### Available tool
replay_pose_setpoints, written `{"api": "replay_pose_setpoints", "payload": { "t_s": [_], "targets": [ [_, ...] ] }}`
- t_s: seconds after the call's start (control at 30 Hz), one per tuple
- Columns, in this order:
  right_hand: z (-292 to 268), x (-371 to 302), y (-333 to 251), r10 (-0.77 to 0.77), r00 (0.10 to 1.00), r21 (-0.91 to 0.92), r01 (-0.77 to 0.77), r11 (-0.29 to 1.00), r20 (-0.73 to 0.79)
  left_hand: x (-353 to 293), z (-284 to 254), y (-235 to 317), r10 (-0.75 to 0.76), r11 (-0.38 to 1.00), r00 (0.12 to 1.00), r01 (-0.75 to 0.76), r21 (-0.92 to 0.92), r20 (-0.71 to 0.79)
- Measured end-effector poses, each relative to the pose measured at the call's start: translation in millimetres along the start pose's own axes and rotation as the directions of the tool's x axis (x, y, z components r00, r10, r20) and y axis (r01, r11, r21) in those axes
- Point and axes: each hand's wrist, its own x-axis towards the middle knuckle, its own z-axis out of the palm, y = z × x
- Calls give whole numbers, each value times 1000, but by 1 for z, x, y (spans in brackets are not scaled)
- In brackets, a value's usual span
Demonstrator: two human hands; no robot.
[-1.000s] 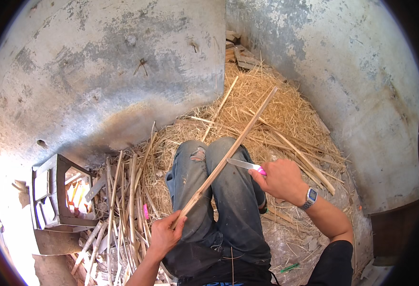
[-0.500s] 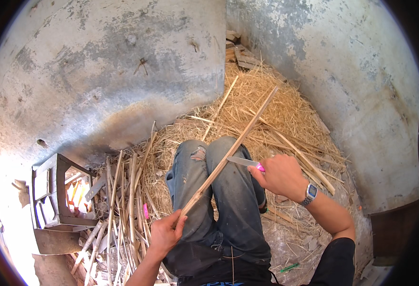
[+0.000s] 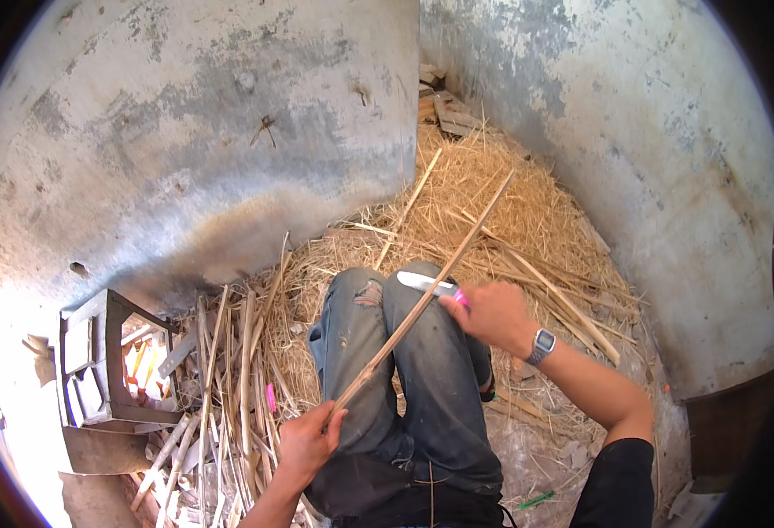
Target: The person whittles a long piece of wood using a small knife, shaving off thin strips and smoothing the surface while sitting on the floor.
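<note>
A long, thin wooden strip (image 3: 396, 337), possibly bamboo, slants across my thighs and points up to the far right. My left hand (image 3: 309, 443) is closed round its near end. In my right hand (image 3: 495, 315) is a knife (image 3: 424, 283) with a pink handle, most of which the fingers hide. The blade lies across the strip above my right knee, its tip pointing left. A digital watch (image 3: 542, 346) is on my right wrist.
Shavings (image 3: 501, 198) are heaped beyond my knees, with loose strips on top. Several sticks (image 3: 244, 370) lean at the left beside a wooden frame (image 3: 110, 352). Concrete walls (image 3: 228, 132) meet at the back. A pink object (image 3: 271, 398) and a green one (image 3: 537, 500) lie on the floor.
My right hand has moved a little left and toward me. The blade, earlier at the strip's right edge, now crosses it. My left hand still grips the near end, slightly lower.
</note>
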Motion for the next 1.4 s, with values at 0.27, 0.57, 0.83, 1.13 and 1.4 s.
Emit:
{"api": "replay_pose_setpoints", "payload": {
  "t_s": [0.27,0.57,0.83,1.13,1.4],
  "targets": [
    [19,43,100,119,962,-168,-163,972,-247,5,-8,-1,35,999,999,-36,26,7],
    [34,68,112,109,907,-46,-139,989,-407,13,-9,-17,93,995,996,-93,25,-1],
    [31,64,108,385,870,857,-430,284,309,11,-13,-23,5,999,999,-4,-34,46],
    [-19,61,119,358,900,11,-367,930,-249,-11,-23,-40,77,992,997,-75,97,-10],
    [-17,41,193,482,806,315,-384,868,-345,-27,-24,-46,83,992,995,-79,101,-45]
  ]
}}
